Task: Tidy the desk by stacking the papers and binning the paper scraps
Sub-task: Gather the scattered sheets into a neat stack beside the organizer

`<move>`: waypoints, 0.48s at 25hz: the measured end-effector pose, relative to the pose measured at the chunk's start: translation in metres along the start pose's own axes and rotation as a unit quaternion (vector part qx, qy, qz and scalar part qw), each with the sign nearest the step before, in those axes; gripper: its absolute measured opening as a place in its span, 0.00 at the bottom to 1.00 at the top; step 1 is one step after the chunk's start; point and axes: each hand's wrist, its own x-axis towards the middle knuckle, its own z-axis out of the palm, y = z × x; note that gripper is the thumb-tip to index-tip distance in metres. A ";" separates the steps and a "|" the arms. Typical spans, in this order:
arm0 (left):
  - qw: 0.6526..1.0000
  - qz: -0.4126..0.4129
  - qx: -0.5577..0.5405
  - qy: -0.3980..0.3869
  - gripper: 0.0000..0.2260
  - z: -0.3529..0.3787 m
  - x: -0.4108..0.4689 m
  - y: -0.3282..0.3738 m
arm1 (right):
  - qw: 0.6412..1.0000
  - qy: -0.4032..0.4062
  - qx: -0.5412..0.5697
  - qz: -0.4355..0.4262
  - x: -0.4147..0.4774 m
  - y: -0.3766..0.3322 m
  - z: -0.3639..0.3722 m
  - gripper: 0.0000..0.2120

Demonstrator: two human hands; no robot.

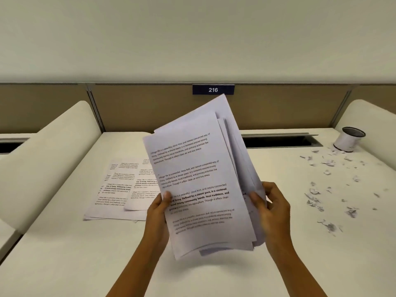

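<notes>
A loose bundle of printed white papers is held upright above the middle of the desk, its sheets fanned and uneven. My left hand grips its left edge with the thumb on the front page. My right hand grips the right edge, fingers curled round the sheets. More printed sheets lie overlapping flat on the desk to the left. Several torn paper scraps are scattered over the right part of the desk. A small white cylindrical bin stands at the back right.
The white desk is bounded by cream side dividers left and right and a tan back panel with a sign reading 216. A dark cable slot runs along the back edge.
</notes>
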 end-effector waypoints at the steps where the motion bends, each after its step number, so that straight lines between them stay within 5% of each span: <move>1: 1.000 -0.003 -0.017 -0.004 0.15 0.003 -0.001 -0.001 | 1.000 -0.013 -0.003 -0.004 -0.001 0.001 0.001 0.13; 7: 0.992 0.090 0.081 0.028 0.02 0.018 0.001 0.007 | 0.993 -0.073 0.088 0.021 -0.015 0.002 0.021 0.10; 12: 0.951 0.232 0.174 0.111 0.06 0.037 0.000 0.020 | 0.996 -0.050 0.073 0.011 -0.017 -0.003 0.043 0.20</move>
